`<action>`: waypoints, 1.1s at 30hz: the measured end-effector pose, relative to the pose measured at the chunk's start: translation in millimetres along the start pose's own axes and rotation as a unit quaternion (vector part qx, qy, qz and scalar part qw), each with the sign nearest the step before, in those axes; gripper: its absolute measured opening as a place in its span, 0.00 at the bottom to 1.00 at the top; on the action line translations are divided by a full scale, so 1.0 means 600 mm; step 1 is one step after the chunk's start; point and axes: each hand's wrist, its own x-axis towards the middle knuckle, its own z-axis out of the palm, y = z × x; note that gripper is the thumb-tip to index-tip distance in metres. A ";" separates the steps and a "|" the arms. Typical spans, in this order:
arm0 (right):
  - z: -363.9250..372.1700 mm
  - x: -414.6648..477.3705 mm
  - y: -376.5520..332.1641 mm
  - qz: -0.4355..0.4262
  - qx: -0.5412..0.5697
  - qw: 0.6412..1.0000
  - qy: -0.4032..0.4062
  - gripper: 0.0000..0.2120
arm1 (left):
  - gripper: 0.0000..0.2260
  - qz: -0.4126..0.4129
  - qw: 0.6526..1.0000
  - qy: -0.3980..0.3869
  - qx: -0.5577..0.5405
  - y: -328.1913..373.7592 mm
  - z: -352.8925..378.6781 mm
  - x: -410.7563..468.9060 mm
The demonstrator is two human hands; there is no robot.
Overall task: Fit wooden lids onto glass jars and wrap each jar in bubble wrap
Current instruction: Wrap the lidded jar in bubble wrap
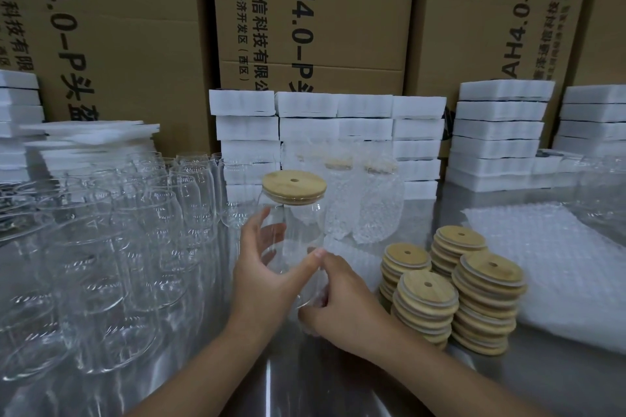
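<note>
The jar (299, 234) is up in the air in front of the person, just over the desk (559, 379), and its wooden lid (294, 187) is already on top. The left hand (264, 278) holds the left side of the jar, with its fingers bent round the back and its thumb across the front. This grip is wide, about as wide as the jar. The right hand (349, 308) holds the bottom of the jar with its fingers curled under. The glass there is see-through and shiny, so it may also be pinching a bit of wrap, but I cannot tell. The jar is hard and smooth. It looks slippery and would likely break if it fell, so two hands low on the round body are a safe hold. The lid only sits in the mouth, so lifting by the lid could be risky. The bubble wrap (548, 261) lies flat to the right of the jar. It looks soft, light and floppy, so take it by an edge. The piles of lids (450, 294) stand just right of the jar, the wrapped jars (369, 210) just behind it, and the bare jars (118, 230) to its left.
</note>
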 end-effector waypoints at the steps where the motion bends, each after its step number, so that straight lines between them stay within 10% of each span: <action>1: 0.003 -0.001 -0.002 -0.003 0.023 1.000 0.001 0.31 | 0.36 0.004 1.000 0.000 0.005 0.000 -0.001 0.000; 7: 0.010 -0.004 -0.008 -0.010 0.049 0.997 0.067 0.48 | 0.40 0.013 0.998 -0.051 0.045 -0.008 -0.008 0.007; 18: 0.000 0.002 -0.012 -0.006 0.117 0.967 0.228 0.35 | 0.21 0.002 0.995 -0.092 0.037 0.007 -0.008 0.018; 26: -0.016 0.012 -0.003 -0.022 0.189 0.927 0.322 0.29 | 0.10 -0.302 0.949 -0.035 -0.083 -0.007 0.006 0.026; 33: -0.013 0.012 -0.003 -0.013 0.182 0.937 0.298 0.29 | 0.13 -0.360 0.913 -0.038 -0.186 -0.007 0.006 0.028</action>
